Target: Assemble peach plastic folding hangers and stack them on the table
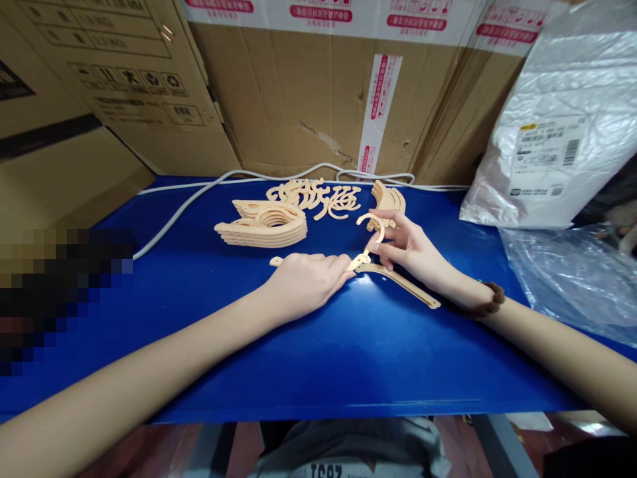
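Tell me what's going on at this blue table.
A person's left hand pins a peach plastic hanger flat on the table, while the right hand pinches a hook at the hanger's middle. Behind them lie a stack of hangers and a pile of loose hooks.

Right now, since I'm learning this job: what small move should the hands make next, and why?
Probably push the hook into the neck of the hanger with the right hand while the left hand holds the hanger on the table. The hook's foot meets the neck between both hands' fingertips, tilted, seemingly not seated yet.
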Available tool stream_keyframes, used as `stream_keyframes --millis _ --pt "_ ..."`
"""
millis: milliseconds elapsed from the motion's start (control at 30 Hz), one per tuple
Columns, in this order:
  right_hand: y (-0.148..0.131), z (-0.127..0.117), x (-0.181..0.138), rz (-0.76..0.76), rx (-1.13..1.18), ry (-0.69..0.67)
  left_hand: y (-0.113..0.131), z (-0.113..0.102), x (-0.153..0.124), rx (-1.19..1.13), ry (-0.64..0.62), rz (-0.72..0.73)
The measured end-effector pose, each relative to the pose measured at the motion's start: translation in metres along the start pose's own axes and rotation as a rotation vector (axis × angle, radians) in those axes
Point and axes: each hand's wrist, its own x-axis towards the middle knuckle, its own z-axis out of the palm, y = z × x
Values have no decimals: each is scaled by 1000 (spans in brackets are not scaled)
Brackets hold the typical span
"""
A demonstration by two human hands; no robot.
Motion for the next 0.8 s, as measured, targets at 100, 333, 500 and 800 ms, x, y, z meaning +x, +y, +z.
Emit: stream_keyframes --millis 100,333,500,800 --pt "-1 1 -1 10 2 1 0 0 0 9 32 16" --pt "0 3 -2 32 25 -3 1 0 -1 6 53 30" --pt "-1 6 -3 47 17 5 2 0 -2 7 13 16" --pt "0 11 -5 -11 36 -21 6 -20 4 -296 -199 -213"
